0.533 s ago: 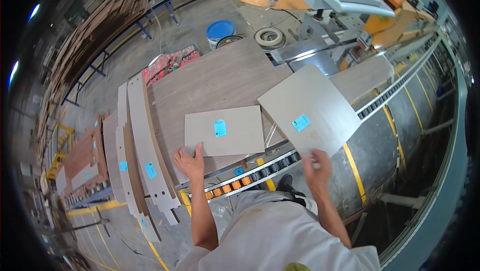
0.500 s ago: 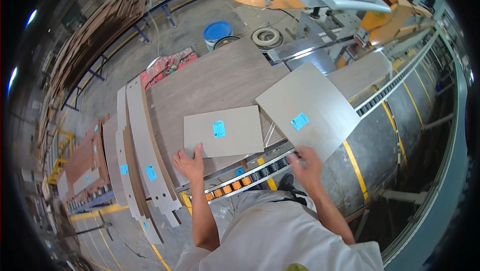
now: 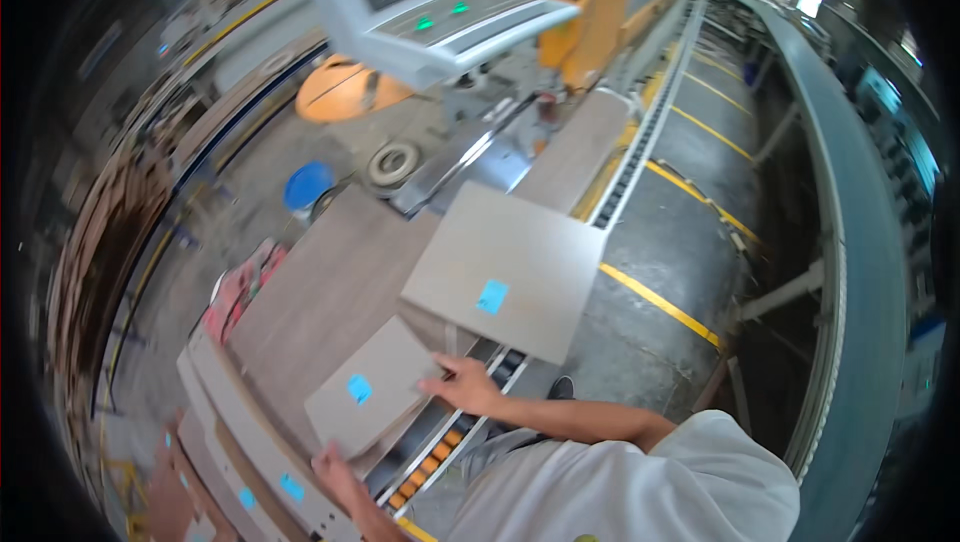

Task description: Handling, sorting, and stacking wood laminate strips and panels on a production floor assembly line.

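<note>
A small grey rectangular panel (image 3: 375, 397) with a blue label rests on the brown board tabletop in front of me. My left hand (image 3: 338, 470) is at its near left corner, the fingers bent against the edge and somewhat blurred. At the panel's right end, my right hand (image 3: 468, 385) has its fingers and thumb closed about the edge; the fingertips under it are hidden. Just beyond my right hand lies a larger grey panel (image 3: 510, 267), also blue-labelled, overhanging the roller track.
A roller track (image 3: 437, 457) with orange and black rollers runs along the near side. Long curved strips (image 3: 255, 432) lie at the left. Ahead stands a machine with a control console (image 3: 450, 37). A blue-lidded bucket (image 3: 308, 185) and coiled hose (image 3: 392, 163) are beyond the brown board (image 3: 330, 267).
My view has swung to the right. My right hand has come from beside the large panel to the small panel's right end. My left hand stays by its near left corner.
</note>
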The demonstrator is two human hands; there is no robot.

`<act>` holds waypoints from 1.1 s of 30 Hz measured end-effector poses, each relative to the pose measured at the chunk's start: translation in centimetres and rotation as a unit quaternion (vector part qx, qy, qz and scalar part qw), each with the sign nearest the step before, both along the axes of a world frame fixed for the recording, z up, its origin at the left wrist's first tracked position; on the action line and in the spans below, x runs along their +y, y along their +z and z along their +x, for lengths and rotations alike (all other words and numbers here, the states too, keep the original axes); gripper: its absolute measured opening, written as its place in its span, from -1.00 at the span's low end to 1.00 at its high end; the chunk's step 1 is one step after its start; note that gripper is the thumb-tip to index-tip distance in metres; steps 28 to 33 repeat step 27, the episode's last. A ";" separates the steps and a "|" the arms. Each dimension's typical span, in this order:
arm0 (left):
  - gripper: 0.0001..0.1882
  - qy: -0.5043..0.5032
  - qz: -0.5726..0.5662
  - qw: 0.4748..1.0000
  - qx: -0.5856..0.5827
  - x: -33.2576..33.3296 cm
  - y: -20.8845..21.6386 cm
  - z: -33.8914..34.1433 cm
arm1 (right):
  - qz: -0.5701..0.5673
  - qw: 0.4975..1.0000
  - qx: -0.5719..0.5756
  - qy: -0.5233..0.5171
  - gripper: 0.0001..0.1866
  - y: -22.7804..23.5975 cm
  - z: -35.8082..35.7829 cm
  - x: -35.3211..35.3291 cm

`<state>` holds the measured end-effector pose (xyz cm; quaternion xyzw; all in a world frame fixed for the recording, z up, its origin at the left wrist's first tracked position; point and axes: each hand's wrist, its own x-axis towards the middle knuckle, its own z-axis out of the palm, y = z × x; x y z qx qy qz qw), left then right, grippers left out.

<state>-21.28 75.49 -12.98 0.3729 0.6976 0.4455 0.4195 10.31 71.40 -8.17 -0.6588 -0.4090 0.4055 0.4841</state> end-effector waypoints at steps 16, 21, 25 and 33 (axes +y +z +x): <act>-0.35 -0.131 0.016 0.964 -0.230 -5.8 12.2 34.2 | 0.015 0.883 0.456 -0.109 -0.49 0.4 24.0 -1.8; -0.42 -0.132 -0.008 0.950 -0.282 -8.1 9.5 46.4 | 0.050 0.864 0.474 -0.161 -0.56 1.6 32.4 -6.2; -0.63 -0.275 0.049 0.947 -0.159 -7.4 8.3 49.4 | 0.046 0.872 0.468 -0.137 -0.54 -0.7 39.4 -4.4; -0.22 -0.383 0.220 0.865 0.237 -7.1 8.3 50.0 | 0.053 0.860 0.503 -0.067 -0.49 -0.8 39.1 -3.5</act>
